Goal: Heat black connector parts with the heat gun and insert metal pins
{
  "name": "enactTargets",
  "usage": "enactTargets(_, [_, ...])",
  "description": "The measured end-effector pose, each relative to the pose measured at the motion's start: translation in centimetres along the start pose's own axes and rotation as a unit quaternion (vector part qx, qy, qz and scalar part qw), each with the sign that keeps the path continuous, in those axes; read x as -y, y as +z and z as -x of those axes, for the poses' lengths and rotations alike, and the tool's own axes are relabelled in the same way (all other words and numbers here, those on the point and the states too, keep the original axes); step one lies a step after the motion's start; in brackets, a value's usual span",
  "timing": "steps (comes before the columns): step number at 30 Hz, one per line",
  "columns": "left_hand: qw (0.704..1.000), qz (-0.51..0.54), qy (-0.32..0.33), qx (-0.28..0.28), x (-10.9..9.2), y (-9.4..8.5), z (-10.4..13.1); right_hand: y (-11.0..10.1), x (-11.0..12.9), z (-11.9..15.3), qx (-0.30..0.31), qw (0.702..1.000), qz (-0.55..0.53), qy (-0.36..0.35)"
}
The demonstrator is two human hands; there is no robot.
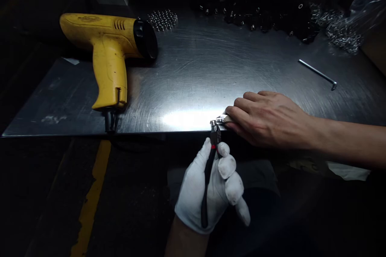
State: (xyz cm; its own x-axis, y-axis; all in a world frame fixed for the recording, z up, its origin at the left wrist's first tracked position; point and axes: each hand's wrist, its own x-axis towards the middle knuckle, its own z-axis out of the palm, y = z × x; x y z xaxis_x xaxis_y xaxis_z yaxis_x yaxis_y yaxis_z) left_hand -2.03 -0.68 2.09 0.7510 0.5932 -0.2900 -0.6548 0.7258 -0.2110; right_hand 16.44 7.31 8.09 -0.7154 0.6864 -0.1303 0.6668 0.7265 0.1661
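Note:
In its white glove, my left hand (pixel 214 184) is closed around pliers (pixel 215 136) with black handles, upright at the table's front edge. Between the jaws sits a small shiny metal piece (pixel 213 123), partly lost in the glare. My bare right hand (pixel 268 118) lies low over the edge, its fingers closed on a light-coloured tool with a pointed metal tip (pixel 222 119). That tip meets or nearly meets the metal piece; the rest of the tool is hidden in the fingers.
A yellow heat gun (pixel 110 48) lies on the steel table (pixel 193 68) at left. Behind it stands a cluster of small metal fittings (pixel 163 20). Dark parts with metal ends (pixel 265 20) and a heap of shiny pieces (pixel 342 30) line the back right. A hex key (pixel 316 73) lies at right.

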Motion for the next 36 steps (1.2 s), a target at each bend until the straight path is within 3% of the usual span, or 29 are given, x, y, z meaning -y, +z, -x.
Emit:
enactTargets(16, [1.0,0.023,0.004,-0.018,-0.24,-0.29,0.08,-0.01,-0.32,-0.22,0.002,1.0,-0.004,-0.03])
enactTargets(27, [0.998,0.041,-0.007,0.04,-0.43,-0.87,-0.01,0.6,-0.81,-0.2,-0.032,0.998,0.002,-0.062])
enactTargets(36, [0.999,0.037,0.013,0.01,-0.19,-0.87,-0.15,0.75,-0.58,-0.06,-0.038,0.997,-0.031,-0.06])
